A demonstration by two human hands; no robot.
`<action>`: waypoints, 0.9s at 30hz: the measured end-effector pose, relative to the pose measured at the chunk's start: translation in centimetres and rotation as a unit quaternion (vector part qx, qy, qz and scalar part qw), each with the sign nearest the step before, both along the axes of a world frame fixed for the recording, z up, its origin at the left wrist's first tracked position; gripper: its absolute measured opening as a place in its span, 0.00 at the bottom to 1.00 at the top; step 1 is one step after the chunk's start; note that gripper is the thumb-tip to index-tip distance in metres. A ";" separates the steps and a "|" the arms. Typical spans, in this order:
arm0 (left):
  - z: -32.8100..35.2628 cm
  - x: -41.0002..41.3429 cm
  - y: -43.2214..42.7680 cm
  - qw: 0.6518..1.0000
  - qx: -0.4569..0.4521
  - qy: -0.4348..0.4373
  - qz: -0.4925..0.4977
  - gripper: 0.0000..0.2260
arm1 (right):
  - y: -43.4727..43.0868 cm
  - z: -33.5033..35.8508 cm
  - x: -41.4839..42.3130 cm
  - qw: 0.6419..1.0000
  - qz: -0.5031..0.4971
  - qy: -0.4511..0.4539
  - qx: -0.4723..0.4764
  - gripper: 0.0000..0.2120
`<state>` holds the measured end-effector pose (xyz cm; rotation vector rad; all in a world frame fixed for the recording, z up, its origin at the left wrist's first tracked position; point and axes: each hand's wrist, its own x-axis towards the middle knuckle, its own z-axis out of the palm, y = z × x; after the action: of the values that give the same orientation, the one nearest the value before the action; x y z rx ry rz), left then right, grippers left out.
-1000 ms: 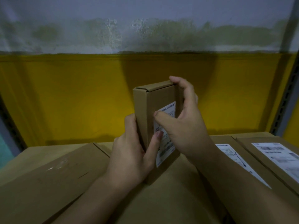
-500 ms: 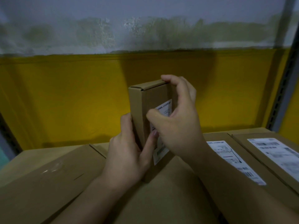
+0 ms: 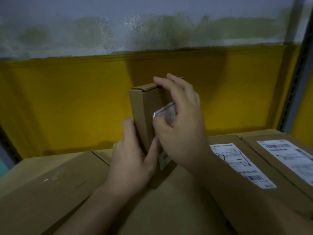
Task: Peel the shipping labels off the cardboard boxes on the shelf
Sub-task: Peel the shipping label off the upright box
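Since a second ago the top corner of the label [image 3: 165, 111] has come away from the small box [image 3: 144, 106]; it was flat on the cardboard and is now lifted and crumpled. The right hand [image 3: 183, 133] has moved up with it.

That hand pinches the loose corner between thumb and a bent finger, while its forefinger lies over the box's top edge. The left hand [image 3: 133, 160] is wrapped round the lower part of the narrow side, thumb behind and fingers across the front.

The small box stands on end on a wide box [image 3: 169, 209], its long axis upright and its tucked flap at the top. The labelled face is turned toward the right hand, and the lower part of the label is stuck to it. It is closed, so what it holds cannot be seen.

Two flat boxes [image 3: 279, 175] lie closed just to the right, each with a white label facing up. Another closed carton [image 3: 42, 184] lies to the left, before a yellow wall [image 3: 67, 99].
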<state>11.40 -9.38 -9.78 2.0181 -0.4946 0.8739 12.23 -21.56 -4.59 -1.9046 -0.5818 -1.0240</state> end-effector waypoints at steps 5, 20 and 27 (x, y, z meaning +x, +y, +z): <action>0.1 0.4 0.6 1.000 -0.020 0.021 -0.011 0.20 | -0.5 0.2 0.0 0.999 0.012 0.024 0.033 0.24; 0.2 0.5 1.5 0.999 -0.002 -0.021 0.034 0.18 | 0.1 0.6 -0.9 0.962 0.159 0.179 0.135 0.04; 0.1 0.6 1.9 0.997 0.022 -0.045 0.060 0.21 | 0.2 0.5 -0.9 0.953 0.169 0.202 0.147 0.03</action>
<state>11.96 -7.45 -9.64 2.0730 -0.4496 1.0383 11.32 -21.35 -4.11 -1.6155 -0.4627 -0.4514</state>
